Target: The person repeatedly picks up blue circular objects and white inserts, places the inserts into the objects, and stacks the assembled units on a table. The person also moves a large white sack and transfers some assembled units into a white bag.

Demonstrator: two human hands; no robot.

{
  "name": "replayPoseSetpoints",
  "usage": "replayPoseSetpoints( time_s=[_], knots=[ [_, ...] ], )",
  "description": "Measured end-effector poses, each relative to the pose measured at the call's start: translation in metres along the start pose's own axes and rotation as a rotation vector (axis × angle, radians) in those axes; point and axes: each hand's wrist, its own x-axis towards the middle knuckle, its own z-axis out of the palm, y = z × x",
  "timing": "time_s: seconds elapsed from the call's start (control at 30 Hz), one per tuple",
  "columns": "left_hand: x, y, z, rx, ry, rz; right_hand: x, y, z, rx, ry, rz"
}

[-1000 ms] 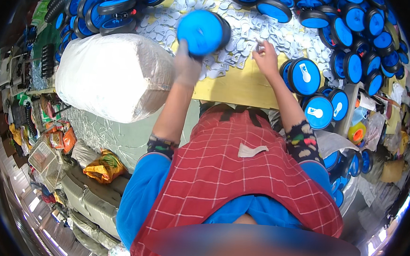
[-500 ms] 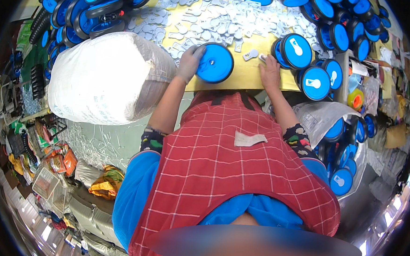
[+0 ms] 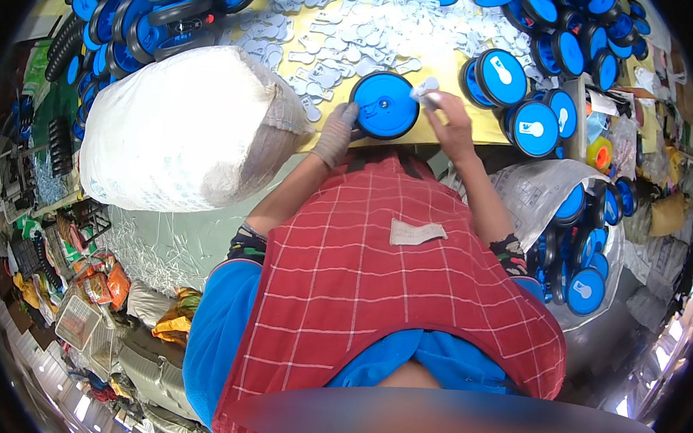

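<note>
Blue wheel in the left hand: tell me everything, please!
The blue wheel is round, with a plastic-looking blue face, black rim and small shiny centre. The face is bare, turned up toward the camera. It is at the near edge of the yellow table; the left hand holds its left side. A pale piece in the right hand is by its right edge, maybe touching.

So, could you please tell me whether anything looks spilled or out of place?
Loose pale strands lie strewn over the greenish floor, just below the white sack in the picture, like uncollected scraps. Nothing looks clearly wrong with the blue wheel at the left hand.
</note>
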Motion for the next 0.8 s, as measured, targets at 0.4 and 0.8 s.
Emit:
replayPoseSetpoints(
  time_s=[0.4,0.8],
  knots=[
    [0.005,-0.004,0.004,0.372,-0.008,0.033,0.046,-0.001,0.057,-0.029,-0.463,0.329],
    [-0.022,-0.018,0.016,1.219,-0.132,0.653,0.023,0.124,0.028,-0.115,-0.263,-0.026]
  ],
)
